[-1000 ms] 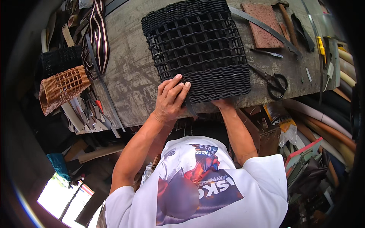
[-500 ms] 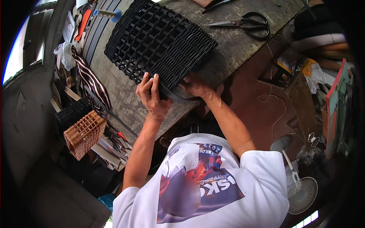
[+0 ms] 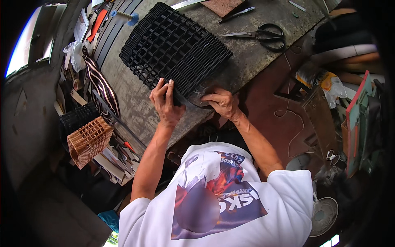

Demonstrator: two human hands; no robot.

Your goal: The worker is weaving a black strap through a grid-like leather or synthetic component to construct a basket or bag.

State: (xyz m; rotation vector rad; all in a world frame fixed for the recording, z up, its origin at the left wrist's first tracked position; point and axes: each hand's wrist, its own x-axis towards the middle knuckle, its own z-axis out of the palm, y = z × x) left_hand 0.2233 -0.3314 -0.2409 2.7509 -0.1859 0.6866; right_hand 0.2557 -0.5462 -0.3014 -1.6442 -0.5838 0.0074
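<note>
A black woven basket lies on the worn workbench. My left hand grips its lower corner, fingertips bent over the weave. From that corner a dark flat strip runs rightward to my right hand, whose fingers are closed on it, just below the basket's near edge. Right of the basket are black-handled scissors with open blades and a slim pen-like tool.
At the left are striped straps, a tan basket beside a black one, and loose offcuts. A spool stands at the back. Rolls of material, boards and a fan fill the right side, with a cord on the floor.
The view has swung round, so the basket and bench appear tilted. My right hand has come out from under the basket's edge and now shows, drawn slightly rightward with the strip.
</note>
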